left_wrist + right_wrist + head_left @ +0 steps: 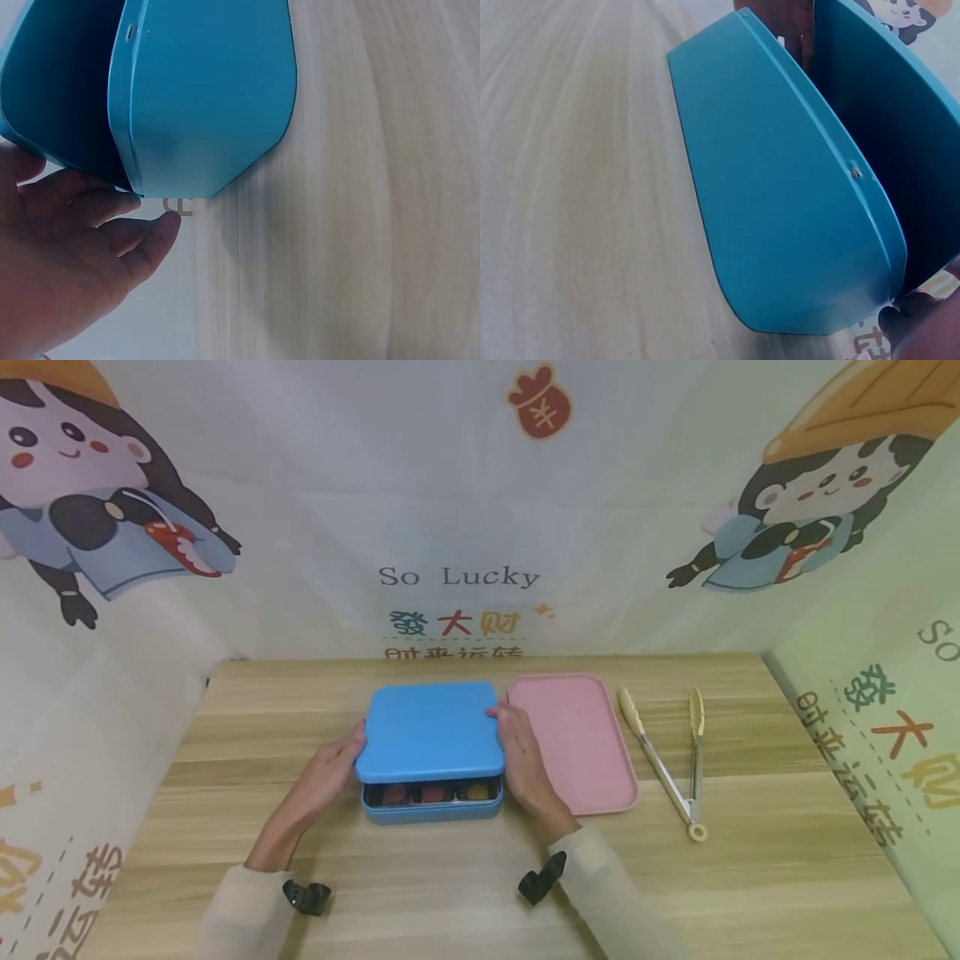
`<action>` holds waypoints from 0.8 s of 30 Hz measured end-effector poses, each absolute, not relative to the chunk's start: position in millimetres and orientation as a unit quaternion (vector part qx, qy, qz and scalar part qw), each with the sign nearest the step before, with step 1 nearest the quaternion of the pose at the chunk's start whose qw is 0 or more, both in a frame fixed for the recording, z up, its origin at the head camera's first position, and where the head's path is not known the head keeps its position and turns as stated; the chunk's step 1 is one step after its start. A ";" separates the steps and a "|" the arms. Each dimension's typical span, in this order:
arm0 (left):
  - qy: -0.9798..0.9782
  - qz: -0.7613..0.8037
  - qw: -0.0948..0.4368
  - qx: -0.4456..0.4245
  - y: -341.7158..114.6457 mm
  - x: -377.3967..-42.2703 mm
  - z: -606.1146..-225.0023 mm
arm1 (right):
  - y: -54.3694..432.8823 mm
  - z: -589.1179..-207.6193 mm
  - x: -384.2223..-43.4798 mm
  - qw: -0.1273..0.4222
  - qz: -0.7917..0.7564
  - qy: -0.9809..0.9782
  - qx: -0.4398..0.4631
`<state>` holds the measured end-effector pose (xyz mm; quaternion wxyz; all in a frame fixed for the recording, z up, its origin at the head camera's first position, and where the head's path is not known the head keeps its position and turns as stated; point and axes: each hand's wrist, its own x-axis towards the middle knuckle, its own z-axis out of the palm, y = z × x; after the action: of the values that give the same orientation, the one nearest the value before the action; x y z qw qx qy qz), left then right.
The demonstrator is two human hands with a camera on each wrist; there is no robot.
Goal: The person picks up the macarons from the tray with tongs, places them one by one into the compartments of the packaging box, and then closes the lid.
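A blue tin box [431, 814] sits on the table, its blue lid [435, 731] raised at the front and covering most of the inside. Through the front gap show several small reddish and yellow pieces [433, 794] in dark compartments. My left hand [322, 777] holds the lid's left side; in the left wrist view its fingers [112, 206] curl near the lid's edge beside the box wall. On the opposite side my right hand [528, 760] grips the lid, thumb on its top edge. Only part of that hand appears in the right wrist view, at the lower right corner.
A pink tray [577, 743] lies right of the box, close to my right hand. Farther right, tongs [675, 785] with cream tips lie spread apart on the wood-grain table [765, 860]. A printed cloth [315, 527] hangs behind and along the sides.
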<state>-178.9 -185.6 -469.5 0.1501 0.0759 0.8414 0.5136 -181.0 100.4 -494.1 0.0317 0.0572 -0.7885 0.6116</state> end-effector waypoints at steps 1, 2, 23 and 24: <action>0.842 0.512 0.150 0.073 -185.7 -178.9 -469.9 | 100.5 -495.0 -180.2 0.022 0.607 -0.792 0.059; 0.843 0.511 0.151 0.071 -185.8 -178.8 -470.2 | 100.8 -495.9 -179.4 0.012 0.603 -0.796 0.061; 0.853 0.494 0.152 0.069 -186.8 -171.0 -484.7 | 106.6 -507.5 -173.6 -0.069 0.527 -0.840 0.106; 0.853 0.494 0.152 0.071 -186.8 -171.0 -485.0 | 106.5 -507.9 -173.5 -0.068 0.527 -0.840 0.107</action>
<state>-171.0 -186.8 -485.0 0.1520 0.0710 0.8534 0.4935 -173.5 106.5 -507.9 -0.0678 0.1070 -0.8404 0.5269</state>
